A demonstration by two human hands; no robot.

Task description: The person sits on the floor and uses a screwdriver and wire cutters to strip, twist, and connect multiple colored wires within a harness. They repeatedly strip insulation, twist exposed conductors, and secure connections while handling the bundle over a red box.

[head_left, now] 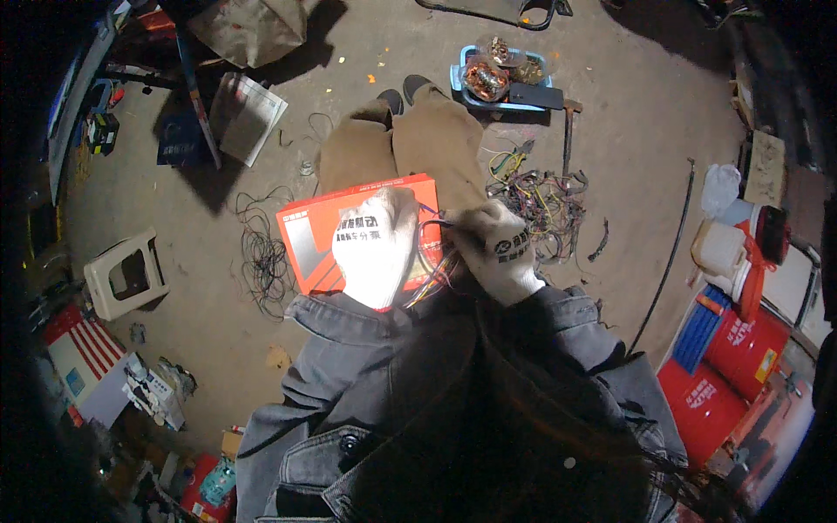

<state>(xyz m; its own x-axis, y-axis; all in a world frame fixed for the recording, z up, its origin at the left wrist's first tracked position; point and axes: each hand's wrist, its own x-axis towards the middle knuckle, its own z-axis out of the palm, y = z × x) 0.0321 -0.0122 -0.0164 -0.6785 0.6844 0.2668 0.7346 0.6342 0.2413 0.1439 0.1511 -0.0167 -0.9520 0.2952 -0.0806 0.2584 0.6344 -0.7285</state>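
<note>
A red and white box (305, 253) lies flat across my lap. Over it, my left hand (379, 244) in a white printed work glove is closed on thin coloured wires (433, 277). My right hand (499, 248), gloved the same way, pinches the wires beside the box's right edge. A dark wire loops between the two hands, and several loose ends hang below toward my jacket. The fingertips are partly hidden, so the exact grip is hard to see. On the floor beyond my right hand sits a tangled heap of coloured wires (545, 205).
A hammer (568, 135) lies by a blue tray (458, 83) of metal scraps. Black wire coils (264, 253) and a cream plastic stool (126, 272) are at left. Red drums (697, 410) stand at right, near a long black rod (667, 253).
</note>
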